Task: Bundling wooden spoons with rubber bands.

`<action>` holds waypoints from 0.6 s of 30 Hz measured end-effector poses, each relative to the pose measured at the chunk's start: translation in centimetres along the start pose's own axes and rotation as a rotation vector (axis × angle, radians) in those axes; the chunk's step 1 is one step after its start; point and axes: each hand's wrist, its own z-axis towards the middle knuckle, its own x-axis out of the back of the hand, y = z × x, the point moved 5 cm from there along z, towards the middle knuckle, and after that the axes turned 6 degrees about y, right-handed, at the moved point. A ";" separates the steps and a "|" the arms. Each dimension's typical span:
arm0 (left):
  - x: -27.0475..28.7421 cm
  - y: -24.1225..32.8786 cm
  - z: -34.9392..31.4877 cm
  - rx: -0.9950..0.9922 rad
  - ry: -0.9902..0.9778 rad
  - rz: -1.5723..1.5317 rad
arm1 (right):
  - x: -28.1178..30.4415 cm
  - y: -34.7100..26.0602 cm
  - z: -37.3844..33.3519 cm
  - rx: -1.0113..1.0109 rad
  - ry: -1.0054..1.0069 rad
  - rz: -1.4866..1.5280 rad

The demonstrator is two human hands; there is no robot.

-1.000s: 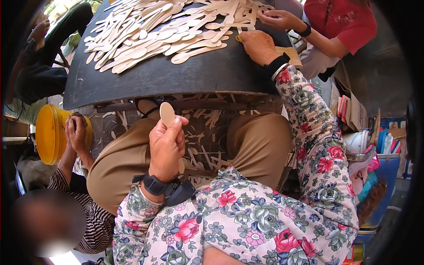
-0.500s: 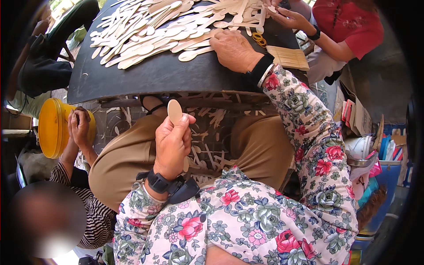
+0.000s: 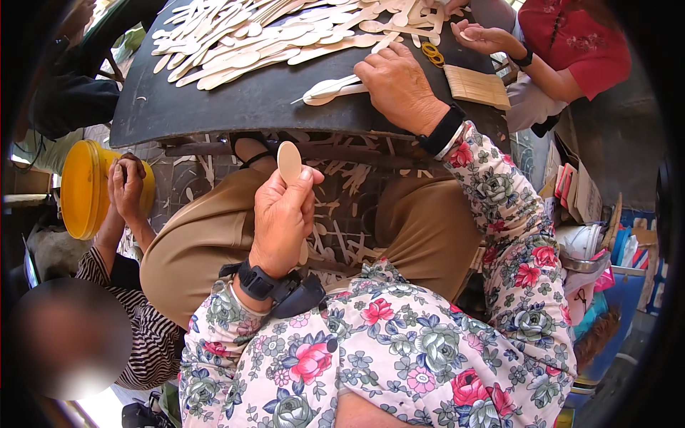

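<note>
A: Starting with the head view, the only one: what does the left hand (image 3: 282, 221) have?

B: A wooden spoon (image 3: 290, 162). Thumb and fingers pinch it just below the bowl, which sticks out toward the table edge. The hand is over the lap, near the brown trousers (image 3: 207, 246). A pale wooden end shows beside the wrist; I can't tell whether it's the same spoon.

A: And the right hand (image 3: 403, 89)?

B: Back upward, low over the dark surface (image 3: 235, 118), fingers bent down beside a few overlapping spoons (image 3: 330, 89). Their handles run in under it. The fingertips are hidden, so I can't tell whether they're pinching anything.

A: What's around that hand?

B: Beyond it, a wide heap of pale spoons (image 3: 242, 43). To its right, yellow rubber bands (image 3: 432, 54) and, just beside them, a flat row of wooden sticks (image 3: 477, 87) near the edge.

A: Anyone else close by?

B: Someone in a red top (image 3: 592, 43) at the upper right, with an open palm (image 3: 489, 38) near the heap. On the left, another person's clasped hands (image 3: 127, 187) sit against a yellow bucket (image 3: 89, 189).

A: And below?

B: Loose wooden pieces scattered across the floor under the table edge.
</note>
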 end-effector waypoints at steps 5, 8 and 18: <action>0.4 0.3 0.0 0.021 0.019 -0.037 | 2.6 -0.9 0.3 -0.078 0.127 0.129; 0.8 0.5 0.3 0.006 0.051 -0.044 | 3.0 -1.3 -0.6 -0.551 -0.018 0.810; 0.9 3.7 -0.6 -0.349 0.235 0.138 | 2.6 -3.0 -2.8 -0.808 -0.195 1.467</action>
